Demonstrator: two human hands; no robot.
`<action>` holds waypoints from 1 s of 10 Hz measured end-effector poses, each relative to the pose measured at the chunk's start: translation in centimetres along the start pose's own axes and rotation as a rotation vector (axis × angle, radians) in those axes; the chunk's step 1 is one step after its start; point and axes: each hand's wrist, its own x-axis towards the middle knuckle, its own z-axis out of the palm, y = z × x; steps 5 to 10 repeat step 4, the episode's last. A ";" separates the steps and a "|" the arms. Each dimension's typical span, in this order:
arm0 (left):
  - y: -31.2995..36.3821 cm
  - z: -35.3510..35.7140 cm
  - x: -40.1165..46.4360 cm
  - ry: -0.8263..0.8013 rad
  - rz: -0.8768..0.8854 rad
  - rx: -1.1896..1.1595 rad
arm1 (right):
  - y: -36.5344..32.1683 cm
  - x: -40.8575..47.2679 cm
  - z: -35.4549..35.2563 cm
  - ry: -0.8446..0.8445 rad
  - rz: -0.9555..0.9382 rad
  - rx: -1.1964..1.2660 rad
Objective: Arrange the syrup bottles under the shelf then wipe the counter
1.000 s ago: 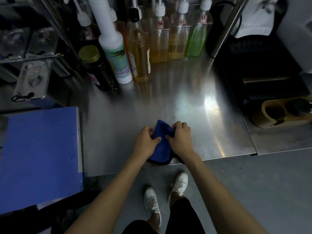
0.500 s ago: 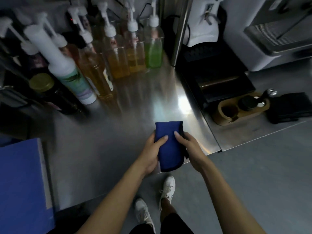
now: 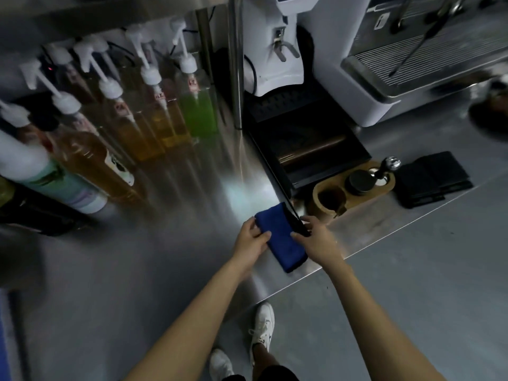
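Note:
A folded blue cloth [image 3: 281,237] lies on the steel counter [image 3: 154,257] near its front edge. My left hand [image 3: 251,237] holds the cloth's left side, thumb on top. My right hand [image 3: 316,239] holds its right side, where a dark edge of the cloth shows. Several syrup bottles with white pumps [image 3: 165,116] stand in a row at the back left under a shelf, one filled with green liquid [image 3: 199,108]. A white bottle with a pale label [image 3: 46,177] and an amber bottle [image 3: 90,163] stand nearer at the left.
A steel shelf post [image 3: 236,61] rises behind the cloth. A white grinder [image 3: 277,42] and black knock box [image 3: 308,144] sit to the right, then a wooden tamper stand [image 3: 354,185], a black pad [image 3: 434,178] and an espresso machine [image 3: 412,59].
Both hands have carried the cloth rightward along the counter's front edge, and it is now folded flat and turned at an angle. The view has swung right toward the coffee machines.

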 end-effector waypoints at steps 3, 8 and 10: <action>-0.1 -1.0 2.0 -0.005 0.025 0.334 | 1.4 0.5 1.9 0.171 0.008 -0.157; 0.6 -1.6 1.8 0.041 0.047 0.444 | 0.7 -0.2 2.3 0.296 -0.096 -0.354; 0.6 -1.6 1.8 0.041 0.047 0.444 | 0.7 -0.2 2.3 0.296 -0.096 -0.354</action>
